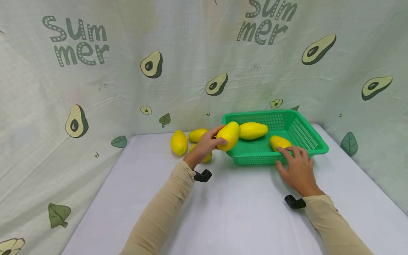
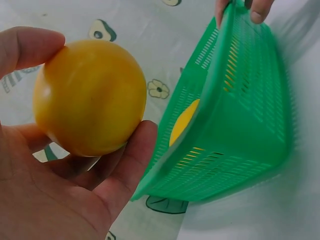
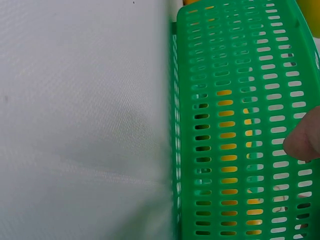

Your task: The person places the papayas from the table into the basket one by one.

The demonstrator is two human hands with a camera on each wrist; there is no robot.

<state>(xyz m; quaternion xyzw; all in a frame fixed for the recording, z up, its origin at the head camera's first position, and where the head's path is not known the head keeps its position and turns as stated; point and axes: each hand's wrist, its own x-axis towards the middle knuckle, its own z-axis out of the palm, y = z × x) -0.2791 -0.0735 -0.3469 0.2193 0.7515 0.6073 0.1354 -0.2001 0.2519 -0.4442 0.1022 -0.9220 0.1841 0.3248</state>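
My left hand (image 1: 204, 145) holds a yellow mango (image 1: 230, 135) up at the left end of a green plastic basket (image 1: 255, 160). In the left wrist view, thumb and fingers curl round this mango (image 2: 90, 97), which is apart from the basket (image 2: 250, 135). With my right hand (image 1: 299, 171) I grip the basket's near rim towards its right end, fingers over the edge and thumb against the slotted outer wall (image 3: 232, 70). Inside the basket lie a large mango (image 1: 254, 131) at the back left and a smaller mango (image 1: 279, 142) near the right fingers.
Left of the basket, on the white tablecloth (image 1: 242, 209), lie an upright-lying mango (image 1: 179, 143), another mango (image 1: 196, 135) behind, and a third mango (image 1: 208, 157) partly hidden by the left hand. A cloth backdrop (image 1: 185, 46) with avocado prints hangs close behind the basket.
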